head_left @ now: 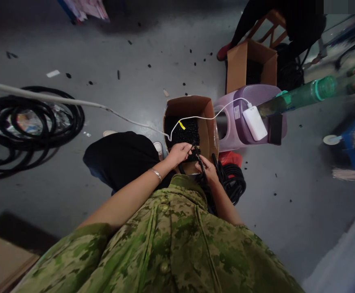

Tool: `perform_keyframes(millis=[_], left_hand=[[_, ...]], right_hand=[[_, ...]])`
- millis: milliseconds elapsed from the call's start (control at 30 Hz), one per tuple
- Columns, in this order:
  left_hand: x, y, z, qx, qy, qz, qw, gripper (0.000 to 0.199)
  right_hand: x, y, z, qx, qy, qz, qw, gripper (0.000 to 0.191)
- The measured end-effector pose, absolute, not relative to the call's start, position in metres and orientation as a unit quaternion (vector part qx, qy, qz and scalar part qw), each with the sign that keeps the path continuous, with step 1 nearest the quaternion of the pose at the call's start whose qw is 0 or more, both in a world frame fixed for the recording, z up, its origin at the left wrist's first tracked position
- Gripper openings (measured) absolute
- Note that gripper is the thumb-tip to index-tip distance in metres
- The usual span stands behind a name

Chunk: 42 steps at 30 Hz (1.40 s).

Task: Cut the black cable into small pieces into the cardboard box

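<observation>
My left hand [179, 154] is closed in a pinch at the near side of an open cardboard box [211, 140], fingertips at a small black piece [196, 150]. My right hand [208, 167] is wrapped round a black hose-like strip [200, 165] whose upper end meets that piece. Whether the two are joined I cannot tell. Many small black parts [189, 132] lie inside the box. A white cable [147, 126] with a yellow tag [181, 125] crosses above it. More black hose [235, 183] lies coiled beside my right forearm.
Right of the box, a purple stool [226, 136] carries a white power bank [255, 123] and a green bottle [305, 97]. Another box [236, 67] stands near a seated person [305, 24]. Coiled black hoses [79, 114] lie on the left floor, which has scattered black bits.
</observation>
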<state>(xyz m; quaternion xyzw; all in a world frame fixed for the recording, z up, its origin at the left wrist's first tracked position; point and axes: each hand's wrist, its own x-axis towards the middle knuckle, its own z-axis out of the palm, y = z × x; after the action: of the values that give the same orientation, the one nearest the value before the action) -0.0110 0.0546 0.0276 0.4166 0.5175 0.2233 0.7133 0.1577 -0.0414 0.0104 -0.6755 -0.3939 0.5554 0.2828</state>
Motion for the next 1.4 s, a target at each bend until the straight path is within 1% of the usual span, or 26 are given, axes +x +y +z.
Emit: perform_keyframes(millis=[67, 167, 267, 367, 567, 867, 1033, 1167, 1267, 1400], left_hand=[[-0.009, 0.056, 0.024, 0.532, 0.522, 0.192, 0.638, 0.029], [-0.009, 0.058, 0.019, 0.632, 0.516, 0.158, 0.556, 0.030], [-0.008, 0.059, 0.016, 0.675, 0.521, 0.124, 0.508, 0.028], [-0.009, 0.058, 0.012, 0.686, 0.531, 0.102, 0.487, 0.026], [-0.009, 0.057, 0.010, 0.704, 0.499, 0.094, 0.496, 0.030], [-0.009, 0.058, 0.013, 0.684, 0.498, 0.104, 0.523, 0.033], [-0.010, 0.058, 0.014, 0.676, 0.486, 0.118, 0.541, 0.034], [-0.010, 0.057, 0.017, 0.674, 0.486, 0.118, 0.544, 0.034], [-0.010, 0.057, 0.019, 0.669, 0.491, 0.117, 0.545, 0.035], [-0.011, 0.057, 0.020, 0.669, 0.494, 0.114, 0.544, 0.036]], right_hand=[[0.158, -0.041, 0.011, -0.672, -0.380, 0.569, 0.283, 0.067], [0.159, -0.041, 0.011, -0.663, -0.364, 0.589, 0.284, 0.067], [0.160, -0.041, 0.009, -0.654, -0.361, 0.597, 0.292, 0.066], [0.161, -0.041, 0.007, -0.641, -0.370, 0.606, 0.292, 0.065], [0.164, -0.042, 0.005, -0.640, -0.393, 0.595, 0.287, 0.063], [0.164, -0.045, 0.007, -0.632, -0.418, 0.585, 0.288, 0.060], [0.165, -0.048, 0.010, -0.606, -0.404, 0.617, 0.300, 0.063], [0.166, -0.049, 0.012, -0.606, -0.415, 0.614, 0.288, 0.065], [0.165, -0.048, 0.009, -0.617, -0.441, 0.591, 0.275, 0.063], [0.162, -0.047, 0.004, -0.646, -0.506, 0.514, 0.250, 0.058]])
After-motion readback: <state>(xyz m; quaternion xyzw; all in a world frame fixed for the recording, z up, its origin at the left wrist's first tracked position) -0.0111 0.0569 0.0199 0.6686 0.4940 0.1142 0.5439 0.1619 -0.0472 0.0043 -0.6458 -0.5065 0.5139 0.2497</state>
